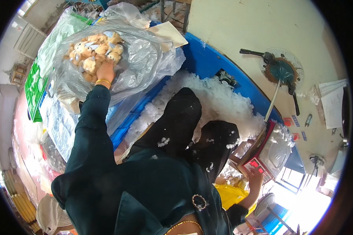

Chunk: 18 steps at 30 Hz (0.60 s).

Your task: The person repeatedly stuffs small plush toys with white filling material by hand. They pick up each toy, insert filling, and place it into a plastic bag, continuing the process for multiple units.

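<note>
White stuffing heap (219, 102), left hand (105, 70) in toy bag (145, 58)

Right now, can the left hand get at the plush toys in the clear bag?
Probably yes. The left hand is already reaching into the open mouth of the clear plastic bag, right against the tan plush toys. Nothing shows between them; whether the fingers have closed on one is hidden.

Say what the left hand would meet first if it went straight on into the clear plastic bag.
Most likely the tan plush toys: the left hand already reaches into the clear plastic bag and its fingers seem to touch them, though depth is unclear.
</note>
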### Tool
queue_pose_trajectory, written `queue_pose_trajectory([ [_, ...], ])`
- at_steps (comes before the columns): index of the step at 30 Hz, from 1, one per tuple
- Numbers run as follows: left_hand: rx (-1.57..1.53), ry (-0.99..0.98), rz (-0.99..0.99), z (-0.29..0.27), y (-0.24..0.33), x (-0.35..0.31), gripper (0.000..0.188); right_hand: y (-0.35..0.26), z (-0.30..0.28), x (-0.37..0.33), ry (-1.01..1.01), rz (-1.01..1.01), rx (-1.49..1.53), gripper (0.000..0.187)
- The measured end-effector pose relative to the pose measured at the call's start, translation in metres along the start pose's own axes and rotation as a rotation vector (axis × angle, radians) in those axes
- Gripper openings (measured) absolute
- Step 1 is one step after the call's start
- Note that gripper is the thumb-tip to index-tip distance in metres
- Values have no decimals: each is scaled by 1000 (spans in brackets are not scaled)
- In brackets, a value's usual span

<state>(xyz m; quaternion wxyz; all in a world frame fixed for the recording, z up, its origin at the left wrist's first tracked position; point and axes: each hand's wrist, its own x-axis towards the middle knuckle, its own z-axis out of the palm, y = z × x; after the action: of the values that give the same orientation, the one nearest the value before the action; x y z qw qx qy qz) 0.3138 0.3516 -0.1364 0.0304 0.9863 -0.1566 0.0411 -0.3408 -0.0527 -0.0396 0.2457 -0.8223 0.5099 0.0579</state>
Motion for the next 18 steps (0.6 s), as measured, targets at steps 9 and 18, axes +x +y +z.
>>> queue_pose_trajectory([
  [9,-1382,-344,481,-123,203,-83,37,-237,18,42,116,-815,496,35],
  [18,-1781,-1079,436,-134,324,-163,41,-240,28,63,508,-804,301,29],
])
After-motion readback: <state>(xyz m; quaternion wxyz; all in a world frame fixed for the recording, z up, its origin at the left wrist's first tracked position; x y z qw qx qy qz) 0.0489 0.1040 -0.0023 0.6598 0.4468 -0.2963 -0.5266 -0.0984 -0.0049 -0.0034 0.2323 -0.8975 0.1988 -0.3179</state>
